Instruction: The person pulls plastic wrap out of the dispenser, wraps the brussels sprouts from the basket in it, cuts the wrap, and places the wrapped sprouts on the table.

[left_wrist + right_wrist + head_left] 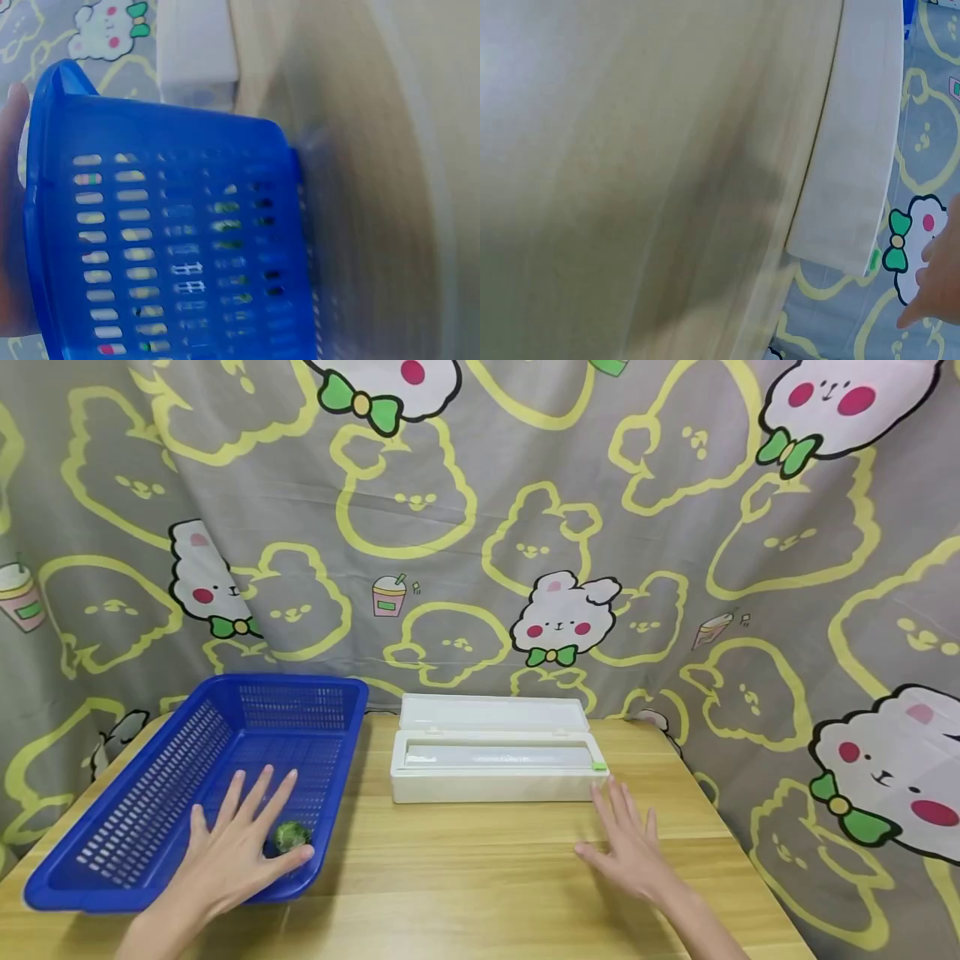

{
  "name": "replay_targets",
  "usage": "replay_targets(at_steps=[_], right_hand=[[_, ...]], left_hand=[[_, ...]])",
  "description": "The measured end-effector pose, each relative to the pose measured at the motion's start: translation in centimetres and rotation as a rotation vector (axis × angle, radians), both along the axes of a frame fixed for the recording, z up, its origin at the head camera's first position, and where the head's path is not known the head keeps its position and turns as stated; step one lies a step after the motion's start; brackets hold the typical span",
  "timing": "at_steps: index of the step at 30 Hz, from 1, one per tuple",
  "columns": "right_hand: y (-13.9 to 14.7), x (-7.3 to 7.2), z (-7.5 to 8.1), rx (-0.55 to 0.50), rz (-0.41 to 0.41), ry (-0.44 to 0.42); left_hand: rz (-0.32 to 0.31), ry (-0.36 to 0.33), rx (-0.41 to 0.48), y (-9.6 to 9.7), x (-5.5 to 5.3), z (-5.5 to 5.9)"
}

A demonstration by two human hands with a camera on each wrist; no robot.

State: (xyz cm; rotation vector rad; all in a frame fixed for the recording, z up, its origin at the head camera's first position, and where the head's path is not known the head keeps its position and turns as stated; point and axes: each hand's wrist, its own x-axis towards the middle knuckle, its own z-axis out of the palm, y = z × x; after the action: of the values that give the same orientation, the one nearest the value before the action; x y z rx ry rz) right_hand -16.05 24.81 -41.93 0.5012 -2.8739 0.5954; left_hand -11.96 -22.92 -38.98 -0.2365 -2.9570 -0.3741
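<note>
My left hand (236, 856) hovers with spread fingers over the near part of a blue plastic basket (285, 681). Beside its thumb, a round dark-green vegetable (292, 837) lies in the basket, partly hidden; its kind is unclear. In the left wrist view, the slotted end wall of the basket (165, 127) fills the middle, with the hand's edge (15, 247) at left. My right hand (630, 852), fingers extended, is near the front right corner of a long white cling-film dispenser (502, 787). Its lid (495, 713) stands raised, showing the roll (498, 756). Neither hand holds anything.
A light wooden table (450, 877) carries the basket at left and the dispenser at back centre. A green slider (599, 766) sits at the dispenser's right end. Behind the table hangs a grey cartoon-print curtain (465, 552), which also runs along the right side.
</note>
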Motion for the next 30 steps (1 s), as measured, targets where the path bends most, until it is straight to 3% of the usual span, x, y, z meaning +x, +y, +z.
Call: replay_targets(at_steps=[4,11,16,20,23,27,30], right_hand=[[0.2,-0.5,0.5,-0.048,0.006,-0.010],[0.4,-1.6,1.3,-0.143,0.016,0.055],[0.8,-2.4,1.4,-0.288,-0.005,0.063],[1.1,-3.0,1.2,-0.363,-0.028,0.038],[1.3,-3.3,1.1,-0.400,-0.039,0.019],[0.9,-3.8,0.6,-0.451,-0.060,-0.008],[0.6,-4.2,0.2,-0.481,-0.091,-0.003]], left_hand=[[-0.011,0.021,0.042,0.8,-0.4,0.8],[-0.040,0.079,0.156,3.3,-1.3,2.5],[-0.113,0.219,0.332,6.2,-2.1,3.1],[-0.173,0.338,0.483,8.5,-2.7,2.6],[-0.185,0.371,0.552,10.0,-3.0,2.0],[-0.142,0.348,0.641,11.9,-3.7,1.0],[-0.077,0.315,0.721,13.3,-5.0,0.2]])
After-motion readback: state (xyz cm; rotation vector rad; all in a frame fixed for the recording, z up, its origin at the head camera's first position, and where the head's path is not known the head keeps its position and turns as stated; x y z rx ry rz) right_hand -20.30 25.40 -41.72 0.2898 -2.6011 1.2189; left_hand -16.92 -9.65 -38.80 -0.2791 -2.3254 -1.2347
